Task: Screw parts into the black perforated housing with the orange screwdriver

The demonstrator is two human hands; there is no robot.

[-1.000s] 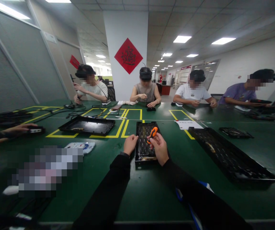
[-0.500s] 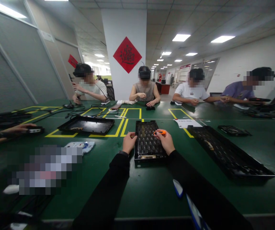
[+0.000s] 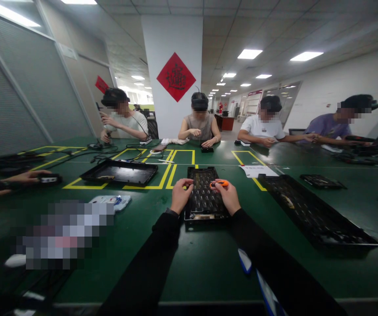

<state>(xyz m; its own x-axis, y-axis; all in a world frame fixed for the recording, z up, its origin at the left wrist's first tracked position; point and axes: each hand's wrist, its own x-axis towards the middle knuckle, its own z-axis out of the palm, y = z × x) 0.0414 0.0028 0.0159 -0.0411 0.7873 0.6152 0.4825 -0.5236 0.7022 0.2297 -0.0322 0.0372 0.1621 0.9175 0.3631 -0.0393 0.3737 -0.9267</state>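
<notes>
Mid-job, left hand (image 3: 180, 195) grips the left edge of the black perforated tray (image 3: 205, 198) lying on the green bench (image 3: 208, 263), right hand (image 3: 229, 196) pinches an orange-handled tool (image 3: 219, 183) over its far end; progress unclear.

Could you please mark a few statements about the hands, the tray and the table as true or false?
1. The right hand holds an orange tool. True.
2. The left hand rests at the left edge of the black tray. True.
3. The table is red. False: it is green, with yellow lines.
4. The orange tool lies alone on the table. False: it is in the right hand, over the tray.
5. A red diamond sign hangs on the pillar. True.
</notes>
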